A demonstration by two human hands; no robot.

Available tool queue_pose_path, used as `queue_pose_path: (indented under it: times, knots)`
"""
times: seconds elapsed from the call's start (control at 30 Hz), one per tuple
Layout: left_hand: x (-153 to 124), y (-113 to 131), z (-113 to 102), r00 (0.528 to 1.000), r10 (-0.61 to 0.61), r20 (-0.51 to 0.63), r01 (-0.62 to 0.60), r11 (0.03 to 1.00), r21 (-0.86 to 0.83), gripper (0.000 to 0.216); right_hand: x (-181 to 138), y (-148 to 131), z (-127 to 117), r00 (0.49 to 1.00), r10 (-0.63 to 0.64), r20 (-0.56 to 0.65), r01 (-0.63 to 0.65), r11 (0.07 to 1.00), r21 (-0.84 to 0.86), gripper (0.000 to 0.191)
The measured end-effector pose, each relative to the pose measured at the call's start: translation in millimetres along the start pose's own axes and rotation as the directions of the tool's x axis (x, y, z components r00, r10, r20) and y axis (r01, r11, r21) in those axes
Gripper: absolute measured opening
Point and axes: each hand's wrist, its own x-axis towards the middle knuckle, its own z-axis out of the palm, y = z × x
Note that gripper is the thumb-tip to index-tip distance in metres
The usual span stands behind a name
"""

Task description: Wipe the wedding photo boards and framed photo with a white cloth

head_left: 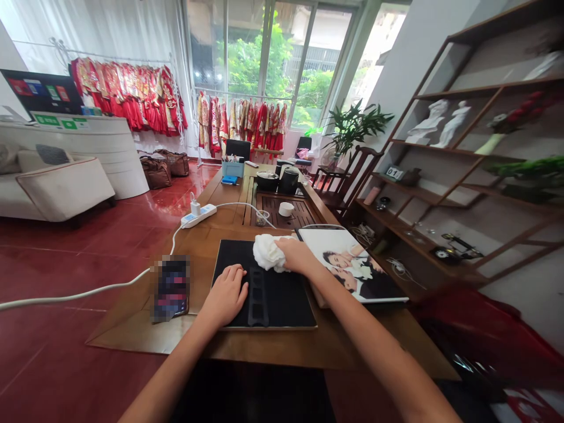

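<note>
A black rectangular board with a wooden edge (282,299) lies flat on the wooden table (335,343) in front of me. My left hand (225,291) rests on its left part, fingers curled down and pressing on the surface. My right hand (296,255) is closed on a crumpled white cloth (268,252) held against the board's far right corner. A raised black strip runs down the board's middle.
A large photo print (352,264) lies right of the board. A phone (171,288) sits to the left, with a white power strip (199,215) and cable beyond. Tea tray, kettles and cup (286,208) stand farther back. Shelves (440,176) line the right wall.
</note>
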Motion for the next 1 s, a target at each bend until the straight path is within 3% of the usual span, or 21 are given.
queue_pose_path:
  times: [0.3,0.53,0.77,0.9,1.0]
  knots:
    - [1,1,0,1.000,-0.024,0.011,0.024,1.000,0.016,0.024,-52,-23,0,1.000,-0.004,-0.004,0.004,1.000,-0.005,0.032]
    - [1,3,0,0.999,-0.035,0.023,0.034,0.999,0.032,0.025,-100,-41,0,1.000,0.000,0.022,0.000,1.000,0.015,0.055]
    - [1,4,0,0.999,-0.038,0.017,0.037,0.999,0.039,0.024,-137,-56,-5,0.997,-0.027,0.066,0.025,0.999,0.028,0.061]
    - [0,3,-1,0.999,-0.036,0.029,0.035,0.999,0.041,0.025,-148,-55,-10,0.996,-0.053,0.077,0.049,0.997,0.053,0.052]
    - [2,0,-6,0.999,-0.011,0.045,0.009,0.999,0.039,0.025,-147,-46,-20,0.999,-0.038,-0.004,0.039,0.998,0.056,0.046]
